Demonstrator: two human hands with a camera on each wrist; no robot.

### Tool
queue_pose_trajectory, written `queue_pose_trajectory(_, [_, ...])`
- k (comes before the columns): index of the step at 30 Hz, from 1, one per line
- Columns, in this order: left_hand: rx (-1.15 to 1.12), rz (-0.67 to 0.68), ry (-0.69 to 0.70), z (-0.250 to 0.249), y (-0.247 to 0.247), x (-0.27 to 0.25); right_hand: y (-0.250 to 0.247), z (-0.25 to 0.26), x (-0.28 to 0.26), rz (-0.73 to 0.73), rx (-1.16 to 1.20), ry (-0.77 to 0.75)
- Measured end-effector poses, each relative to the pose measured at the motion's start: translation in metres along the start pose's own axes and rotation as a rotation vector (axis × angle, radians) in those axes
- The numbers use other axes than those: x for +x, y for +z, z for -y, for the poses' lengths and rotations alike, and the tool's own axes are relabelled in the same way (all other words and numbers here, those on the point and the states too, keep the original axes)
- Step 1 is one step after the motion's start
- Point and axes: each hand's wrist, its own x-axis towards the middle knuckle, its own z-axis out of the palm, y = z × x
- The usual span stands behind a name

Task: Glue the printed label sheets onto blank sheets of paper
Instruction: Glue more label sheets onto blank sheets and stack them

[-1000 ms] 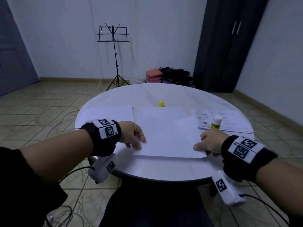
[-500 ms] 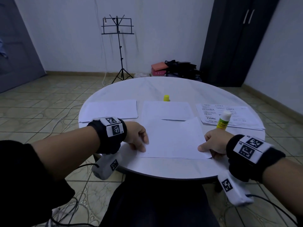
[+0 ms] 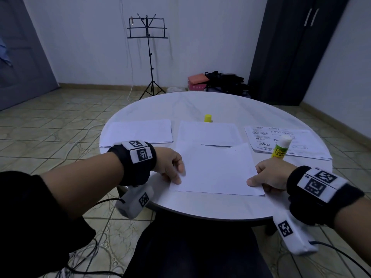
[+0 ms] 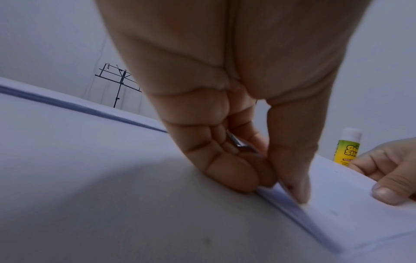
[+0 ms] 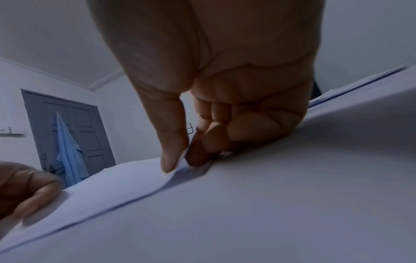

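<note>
The left hand (image 3: 170,167) and right hand (image 3: 269,177) (it also holds the glue stick (image 3: 281,147)) pinch the sheet (image 3: 216,169) on the near surface (image 3: 200,207); uneven pulling could crease it.

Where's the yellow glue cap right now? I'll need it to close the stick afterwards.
In the head view the yellow cap stands upright mid-table, at the far edge of the middle paper sheet, away from both hands.
</note>
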Motion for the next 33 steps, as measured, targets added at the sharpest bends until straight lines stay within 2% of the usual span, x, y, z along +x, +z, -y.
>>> queue_pose_trajectory(17, [0.151, -0.029, -0.004, -0.0030, 0.0017, 0.0006, 0.0007, -0.0025, 0.0015, -0.003, 0.043, 0.004])
queue_pose_trajectory(33, [0.115, -0.010, -0.010, -0.0023, 0.0017, 0.0028, 0.0008, -0.0003, 0.0029, -0.023, 0.021, 0.006])
